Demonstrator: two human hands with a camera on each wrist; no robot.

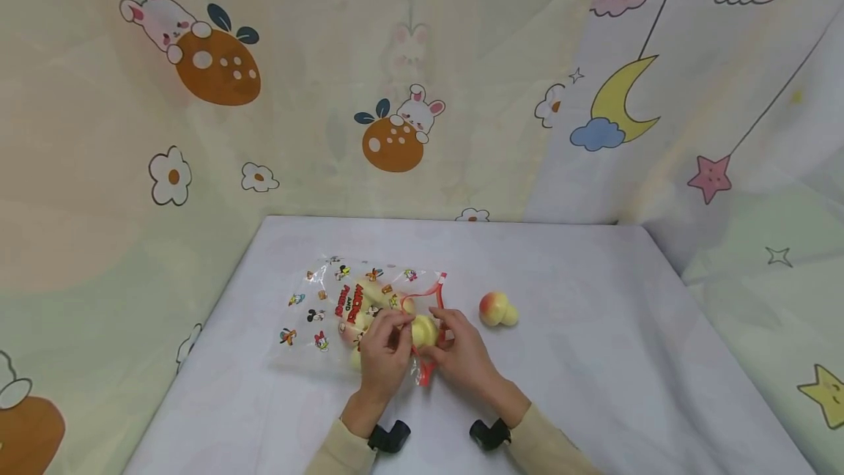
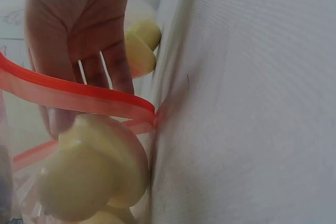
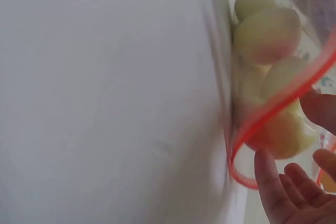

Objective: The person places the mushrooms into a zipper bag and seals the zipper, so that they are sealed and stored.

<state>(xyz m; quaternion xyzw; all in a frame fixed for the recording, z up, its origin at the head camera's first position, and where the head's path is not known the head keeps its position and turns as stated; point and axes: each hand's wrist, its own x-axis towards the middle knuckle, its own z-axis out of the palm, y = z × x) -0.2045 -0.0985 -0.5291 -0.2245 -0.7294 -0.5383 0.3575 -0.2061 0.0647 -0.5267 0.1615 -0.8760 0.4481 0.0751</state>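
A clear zip bag [image 1: 310,325] with cartoon prints and a red zip strip [image 3: 270,111] lies on the table with its mouth toward the right. Inside are several peach-like pieces [image 3: 270,35], pale yellow with red blush. My left hand [image 1: 384,354] pinches the upper edge of the bag's mouth. One yellow peach-like piece [image 2: 92,169] sits just within the mouth, between the hands. My right hand [image 1: 464,354] is at the mouth, extended fingers [image 3: 269,179] beside the red strip and thumb close to that piece; firm contact is unclear.
Another peach-like piece [image 1: 496,309], red and yellow with a smaller yellow lobe, lies on the white table [image 1: 593,358] right of the bag. A printed cloth [image 1: 316,138] hangs behind and beside the table. Dark wrist cameras [image 1: 390,437] are strapped under both wrists.
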